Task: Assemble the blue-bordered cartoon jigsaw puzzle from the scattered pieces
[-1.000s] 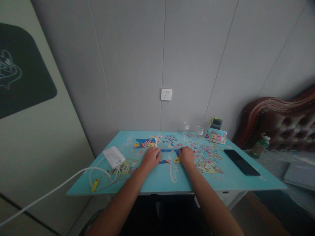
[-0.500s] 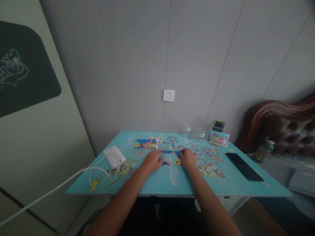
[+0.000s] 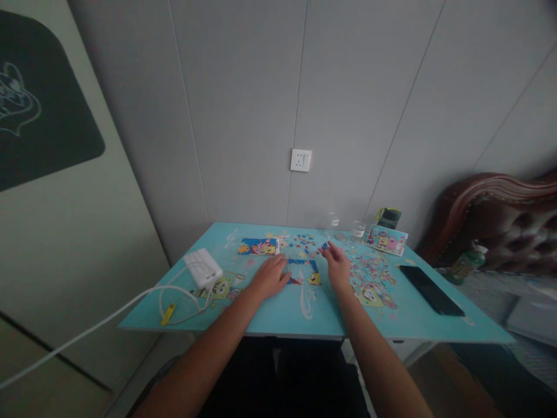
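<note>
A partly joined jigsaw puzzle (image 3: 304,266) with a blue border and a yellow cartoon figure lies on the turquoise table (image 3: 278,319). My left hand (image 3: 272,276) rests flat with fingers stretched out along the puzzle's left side, covering part of it. Beyond its upper right corner, my right hand (image 3: 336,264) pinches a small blue puzzle piece (image 3: 324,247) between thumb and fingers. Loose puzzle pieces (image 3: 369,270) are spread to the right of this hand. More blue pieces (image 3: 302,241) lie behind the puzzle.
A picture card (image 3: 257,247) lies at the back left; another card (image 3: 387,239) leans at the back right near clear jars (image 3: 357,231). To the left is a white power bank (image 3: 202,267) with a cable (image 3: 104,328). A black phone (image 3: 430,290) lies on the right.
My right hand has lifted from the puzzle's right edge and moved slightly up and away, with a blue piece now showing at its fingertips. My left hand stays at the left edge.
</note>
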`<state>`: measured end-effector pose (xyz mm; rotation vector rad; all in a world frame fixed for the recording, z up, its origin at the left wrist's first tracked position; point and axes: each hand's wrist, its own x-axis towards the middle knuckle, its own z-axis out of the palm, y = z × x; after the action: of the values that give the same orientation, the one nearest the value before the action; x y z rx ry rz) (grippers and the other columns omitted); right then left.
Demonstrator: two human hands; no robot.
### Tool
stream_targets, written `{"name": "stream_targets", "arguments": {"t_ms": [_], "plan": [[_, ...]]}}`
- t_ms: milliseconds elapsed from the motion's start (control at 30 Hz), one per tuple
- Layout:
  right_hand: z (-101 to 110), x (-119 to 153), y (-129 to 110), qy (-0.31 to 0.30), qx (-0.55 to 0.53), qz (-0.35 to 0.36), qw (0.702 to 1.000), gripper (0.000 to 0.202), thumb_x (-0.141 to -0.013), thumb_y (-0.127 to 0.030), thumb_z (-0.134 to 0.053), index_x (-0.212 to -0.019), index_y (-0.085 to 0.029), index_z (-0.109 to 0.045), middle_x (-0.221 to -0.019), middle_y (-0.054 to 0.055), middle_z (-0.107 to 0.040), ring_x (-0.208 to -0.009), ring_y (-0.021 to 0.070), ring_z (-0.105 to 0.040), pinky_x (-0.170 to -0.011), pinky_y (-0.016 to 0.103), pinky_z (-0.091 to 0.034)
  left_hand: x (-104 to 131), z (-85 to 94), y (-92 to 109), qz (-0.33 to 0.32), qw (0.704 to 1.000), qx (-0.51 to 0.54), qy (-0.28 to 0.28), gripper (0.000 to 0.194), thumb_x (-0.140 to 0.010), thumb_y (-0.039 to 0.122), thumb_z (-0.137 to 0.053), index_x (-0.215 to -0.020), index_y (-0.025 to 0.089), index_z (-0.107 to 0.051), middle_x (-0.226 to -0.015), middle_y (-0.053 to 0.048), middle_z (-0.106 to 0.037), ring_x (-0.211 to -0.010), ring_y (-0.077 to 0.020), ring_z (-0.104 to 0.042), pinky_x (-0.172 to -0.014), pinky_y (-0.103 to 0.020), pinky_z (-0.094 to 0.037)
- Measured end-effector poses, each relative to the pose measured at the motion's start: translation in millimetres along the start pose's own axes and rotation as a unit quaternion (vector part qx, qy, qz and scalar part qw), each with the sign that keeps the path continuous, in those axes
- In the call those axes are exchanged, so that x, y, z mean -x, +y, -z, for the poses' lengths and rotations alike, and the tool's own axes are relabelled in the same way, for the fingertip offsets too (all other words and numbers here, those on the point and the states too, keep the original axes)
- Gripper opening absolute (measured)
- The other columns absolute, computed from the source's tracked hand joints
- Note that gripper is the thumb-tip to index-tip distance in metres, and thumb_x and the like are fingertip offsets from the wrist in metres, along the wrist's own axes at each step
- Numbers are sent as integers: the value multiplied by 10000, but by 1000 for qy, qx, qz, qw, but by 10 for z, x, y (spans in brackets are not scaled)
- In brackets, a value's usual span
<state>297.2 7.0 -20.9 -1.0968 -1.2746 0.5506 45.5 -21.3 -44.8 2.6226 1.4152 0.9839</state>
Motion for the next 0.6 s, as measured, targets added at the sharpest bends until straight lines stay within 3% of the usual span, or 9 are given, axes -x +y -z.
{"name": "stream_targets", "arguments": {"t_ms": [167, 400, 600], "plan": [[-17, 15, -42, 6, -67, -2, 998, 668, -851, -570, -649, -1359, -139, -606, -1025, 110, -749, -990, 265, -745, -946, 459, -549, -9, -4, -25, 12, 1000, -8, 20, 418, -985, 379, -617, -1344, 182, -533, -1426, -127, -495, -1313, -304, -495, -1115, -561, -430], [-43, 20, -45, 13, -69, -12, 997, 594, -829, -560, -683, -1255, -145, -674, -1010, 117, -759, -984, 281, -746, -950, 476, -552, -54, 13, 75, 16, 999, -32, 30, 346, -984, 355, -620, -1274, 173, -573, -1352, -117, -541, -1251, -282, -537, -1073, -528, -473], [25, -30, 25, -66, -40, -51, 996, 591, -813, -553, -715, -1249, -155, -688, -1018, 113, -781, -964, 275, -749, -940, 471, -562, -198, 214, 73, -28, 999, -31, -20, 283, -983, 346, -619, -1203, 168, -610, -1312, -107, -566, -1245, -274, -535, -1093, -532, -447]]}}
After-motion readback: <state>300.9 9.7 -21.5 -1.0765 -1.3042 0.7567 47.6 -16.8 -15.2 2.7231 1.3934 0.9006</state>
